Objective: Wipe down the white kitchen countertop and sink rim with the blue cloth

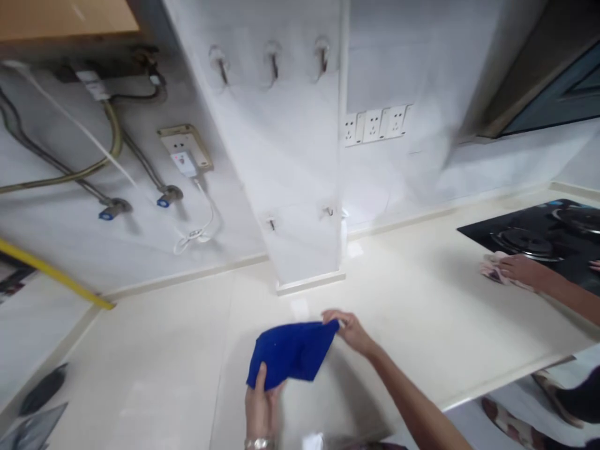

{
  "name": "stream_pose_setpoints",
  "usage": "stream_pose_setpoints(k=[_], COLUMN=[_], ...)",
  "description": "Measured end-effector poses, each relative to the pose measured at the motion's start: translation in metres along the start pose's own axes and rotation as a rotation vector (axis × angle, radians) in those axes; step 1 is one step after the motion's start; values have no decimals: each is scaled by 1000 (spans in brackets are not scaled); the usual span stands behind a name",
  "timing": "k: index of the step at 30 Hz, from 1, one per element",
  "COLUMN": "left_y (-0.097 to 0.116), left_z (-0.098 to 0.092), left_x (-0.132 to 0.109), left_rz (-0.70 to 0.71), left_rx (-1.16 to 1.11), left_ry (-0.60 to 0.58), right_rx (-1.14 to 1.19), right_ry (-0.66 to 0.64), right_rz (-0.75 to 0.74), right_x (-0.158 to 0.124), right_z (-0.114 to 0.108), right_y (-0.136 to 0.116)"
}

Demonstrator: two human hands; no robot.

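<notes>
Blue cloth [297, 353] is held over the pale counter [187, 350], looks folded. Left hand [261, 400] pinches its lower left edge, thumb on top, fingers mostly hidden beneath; right hand [349, 330] pinches the upper right corner. Probably light, soft, floppy, not fragile, low slip risk (weave too blurred to be sure). Best grip likely opposite corners or edges; the middle would sag. Another person's hand [518, 271] rests on a rag [490, 267] near the black cooktop [482, 232].
</notes>
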State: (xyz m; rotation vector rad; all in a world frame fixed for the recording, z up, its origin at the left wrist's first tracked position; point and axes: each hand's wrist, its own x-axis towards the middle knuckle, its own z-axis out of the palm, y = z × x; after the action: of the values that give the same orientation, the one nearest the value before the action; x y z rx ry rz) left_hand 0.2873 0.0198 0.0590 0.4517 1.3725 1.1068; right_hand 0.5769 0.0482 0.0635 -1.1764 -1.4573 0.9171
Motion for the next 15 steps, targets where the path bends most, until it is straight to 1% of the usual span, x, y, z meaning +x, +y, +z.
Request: stream_pose_setpoints(k=[1, 3, 5, 6, 8, 10, 12, 13, 15], left_y=[-5, -17, -28, -32, -35, -33, -30, -29, -26], left_z=[2, 2, -9, -18, -43, -69, -91, -99, -106], left_x=[4, 7, 4, 2, 0, 2, 7, 9, 14], left_rz=[-3, -46, -88, -88, -40, 53, 151, 188, 247], left_rx=[-24, -31, 0, 14, 59, 182, 330, 415, 587], left_ry=[2, 13, 40, 56, 86, 95, 94, 102, 157], right_rx=[-93, -288, -413, -439, -461, -523, -657, -739, -875], right_ry=[30, 157, 294, 341, 371, 347, 318, 309, 290], right_rz=[20, 120, 222, 248, 252, 202, 175, 188, 270], right_x=[8, 14, 5, -3, -21, -37, -47, -49, -49], right_z=[-15, -38, -48, -46, -29, 0, 29, 41, 56], right_y=[5, 19, 32, 38, 46, 51, 54, 55, 54])
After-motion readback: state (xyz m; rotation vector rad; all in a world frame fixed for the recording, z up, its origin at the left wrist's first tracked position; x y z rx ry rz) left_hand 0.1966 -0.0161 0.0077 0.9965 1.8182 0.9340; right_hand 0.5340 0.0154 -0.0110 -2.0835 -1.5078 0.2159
